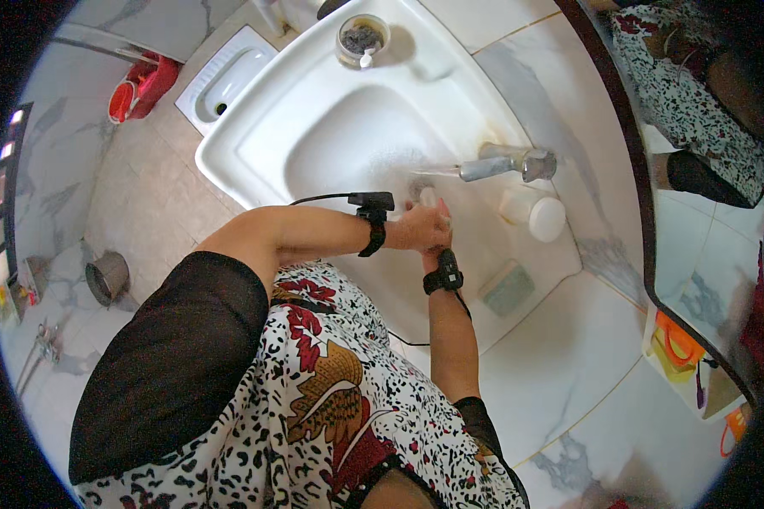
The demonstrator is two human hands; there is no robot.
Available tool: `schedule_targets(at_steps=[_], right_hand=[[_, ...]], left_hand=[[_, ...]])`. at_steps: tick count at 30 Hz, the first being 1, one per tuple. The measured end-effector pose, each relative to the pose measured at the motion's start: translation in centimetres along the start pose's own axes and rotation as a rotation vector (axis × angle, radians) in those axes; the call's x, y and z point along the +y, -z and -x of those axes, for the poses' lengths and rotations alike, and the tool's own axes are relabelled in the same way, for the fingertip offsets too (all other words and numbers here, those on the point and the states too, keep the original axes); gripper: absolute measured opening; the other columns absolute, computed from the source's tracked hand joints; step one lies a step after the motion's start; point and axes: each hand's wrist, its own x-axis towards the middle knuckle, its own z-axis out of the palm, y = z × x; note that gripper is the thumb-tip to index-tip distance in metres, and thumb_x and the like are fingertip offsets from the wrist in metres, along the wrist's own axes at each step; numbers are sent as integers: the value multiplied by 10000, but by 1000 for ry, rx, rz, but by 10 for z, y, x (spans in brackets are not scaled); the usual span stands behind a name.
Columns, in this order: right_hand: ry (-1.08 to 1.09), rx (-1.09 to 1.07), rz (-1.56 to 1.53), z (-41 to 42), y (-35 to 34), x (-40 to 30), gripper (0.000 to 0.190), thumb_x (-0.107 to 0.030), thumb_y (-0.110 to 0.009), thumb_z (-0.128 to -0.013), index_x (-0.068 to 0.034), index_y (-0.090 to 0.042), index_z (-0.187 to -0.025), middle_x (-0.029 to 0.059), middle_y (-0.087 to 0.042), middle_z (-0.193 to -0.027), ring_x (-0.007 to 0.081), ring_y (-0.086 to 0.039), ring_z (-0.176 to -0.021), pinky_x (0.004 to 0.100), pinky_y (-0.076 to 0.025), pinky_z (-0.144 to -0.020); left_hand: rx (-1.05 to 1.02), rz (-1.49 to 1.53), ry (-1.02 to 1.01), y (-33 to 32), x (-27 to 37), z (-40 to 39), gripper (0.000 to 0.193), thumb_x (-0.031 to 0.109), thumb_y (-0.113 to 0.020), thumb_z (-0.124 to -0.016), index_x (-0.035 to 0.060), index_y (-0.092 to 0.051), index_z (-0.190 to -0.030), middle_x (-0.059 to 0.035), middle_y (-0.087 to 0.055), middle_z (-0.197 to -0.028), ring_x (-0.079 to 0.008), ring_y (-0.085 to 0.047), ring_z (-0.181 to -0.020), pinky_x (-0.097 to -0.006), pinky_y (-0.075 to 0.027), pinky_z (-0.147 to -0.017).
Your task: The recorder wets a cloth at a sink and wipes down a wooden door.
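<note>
Both hands are together over the white washbasin [242, 153], just below the metal tap [487, 168], from which water runs. My left hand [414, 228] overlaps my right hand [434, 249] and hides much of it. A small pale object [427, 196] with a dark, blurred end shows beyond the fingers; which hand has it I cannot tell. To the right of the hands a white jar with a white lid [547, 219] lies tilted or stands on the basin ledge. A green-grey sponge or soap-like block [508, 287] rests nearer on the same ledge.
A round container with dark contents [363, 39] and a small white item sits on the basin's far ledge. A mirror [687, 254] lines the wall at right, above a holder with orange and yellow items [675, 350]. A squat toilet [226, 79], a red bucket [122, 102] and a grey bin [108, 278] stand left.
</note>
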Motion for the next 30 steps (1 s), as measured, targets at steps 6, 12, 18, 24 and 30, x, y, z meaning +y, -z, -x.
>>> schedule_targets(at_steps=[6,12,18,24,30], right_hand=[[-188,-5,-223,10,-18,16,506,-420,-494,-1048,-68,-533,-1410,112,-593,-1399,328,-603,-1241,505,-491,-1079],[-81,70,-117,24,-83,-3,431,-245,-448,-1074,-38,-469,-1452,112,-521,-1485,278,-544,-1332,480,-499,-1085],[127,-28,597,67,-34,-3,608,-383,-551,-1017,-33,-381,-1485,128,-489,-1472,382,-455,-1387,608,-435,-1106],[-232,335,-342,45,36,-22,742,-570,-532,-970,-97,-334,-1507,149,-290,-1577,465,-323,-1428,826,-310,-1022],[-23,68,101,19,-57,-8,787,-712,-407,-979,-130,-395,-1510,174,-392,-1556,455,-380,-1412,796,-325,-1036]], left_hand=[[122,-209,356,47,-7,18,257,284,-618,-847,57,-720,-782,-198,-694,-798,-381,-690,-740,-491,-574,-722],[-34,-676,86,118,-74,33,303,316,-546,-976,105,-756,-918,-159,-724,-1006,-363,-664,-1082,-497,-564,-870],[178,-856,79,157,-82,56,420,399,-592,-970,174,-640,-1321,-149,-460,-1472,-400,-409,-1358,-604,-478,-949],[226,-467,481,111,-63,39,437,404,-587,-975,182,-603,-1351,-154,-415,-1470,-413,-402,-1335,-620,-449,-968],[14,-204,559,21,-92,12,402,436,-570,-915,87,-765,-961,-211,-735,-908,-409,-687,-941,-520,-555,-784]])
